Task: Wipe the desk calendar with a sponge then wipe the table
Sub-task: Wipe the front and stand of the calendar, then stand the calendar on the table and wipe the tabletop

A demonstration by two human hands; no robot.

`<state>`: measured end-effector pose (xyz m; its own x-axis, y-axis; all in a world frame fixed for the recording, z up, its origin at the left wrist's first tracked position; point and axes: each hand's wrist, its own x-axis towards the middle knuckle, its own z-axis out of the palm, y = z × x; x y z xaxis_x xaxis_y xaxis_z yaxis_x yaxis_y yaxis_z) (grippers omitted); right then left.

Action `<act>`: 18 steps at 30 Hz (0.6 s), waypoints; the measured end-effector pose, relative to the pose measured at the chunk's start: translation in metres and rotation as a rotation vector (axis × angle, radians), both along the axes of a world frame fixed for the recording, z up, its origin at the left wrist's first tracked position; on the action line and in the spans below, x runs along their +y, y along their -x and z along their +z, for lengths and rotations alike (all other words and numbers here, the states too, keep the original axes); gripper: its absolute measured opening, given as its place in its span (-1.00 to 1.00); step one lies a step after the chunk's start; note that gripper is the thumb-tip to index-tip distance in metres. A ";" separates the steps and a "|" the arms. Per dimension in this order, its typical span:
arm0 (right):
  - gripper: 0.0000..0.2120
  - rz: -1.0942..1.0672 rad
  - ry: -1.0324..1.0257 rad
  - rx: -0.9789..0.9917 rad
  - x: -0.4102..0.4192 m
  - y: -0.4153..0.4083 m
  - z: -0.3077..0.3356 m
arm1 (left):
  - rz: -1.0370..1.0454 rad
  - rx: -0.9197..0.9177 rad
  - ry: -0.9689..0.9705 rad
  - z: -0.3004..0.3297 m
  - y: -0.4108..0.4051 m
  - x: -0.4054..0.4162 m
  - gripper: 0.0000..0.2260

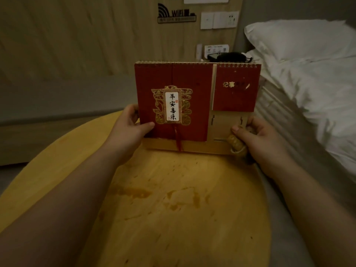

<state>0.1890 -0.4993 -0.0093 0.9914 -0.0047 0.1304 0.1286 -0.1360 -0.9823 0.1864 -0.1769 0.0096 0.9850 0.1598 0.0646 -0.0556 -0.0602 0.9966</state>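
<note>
A red spiral-bound desk calendar (pixel 192 79) with a gold ornament and a white label stands upright at the far side of the round yellow wooden table (pixel 173 218). My left hand (pixel 131 128) grips its lower left edge, thumb on the red front. My right hand (pixel 258 135) holds a yellowish sponge (pixel 236 144) against the calendar's lower right corner, thumb on the tan base. Wet brownish stains spread over the table's middle.
A bed with white pillows and a duvet (pixel 308 78) runs along the right. Behind the calendar a black object (pixel 229 55) lies on a bedside surface. Wall sockets (pixel 219 20) and a WIFI sign (pixel 176 15) hang on the wood-panel wall.
</note>
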 end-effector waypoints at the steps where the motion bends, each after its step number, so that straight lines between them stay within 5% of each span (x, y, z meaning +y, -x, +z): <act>1: -0.81 -0.002 0.009 -0.004 0.002 -0.002 -0.002 | 0.004 -0.003 0.000 -0.002 -0.002 0.002 -0.59; 18: -0.89 -0.102 0.060 0.106 0.013 0.011 0.006 | 0.056 -0.060 -0.063 -0.015 0.008 0.009 -0.56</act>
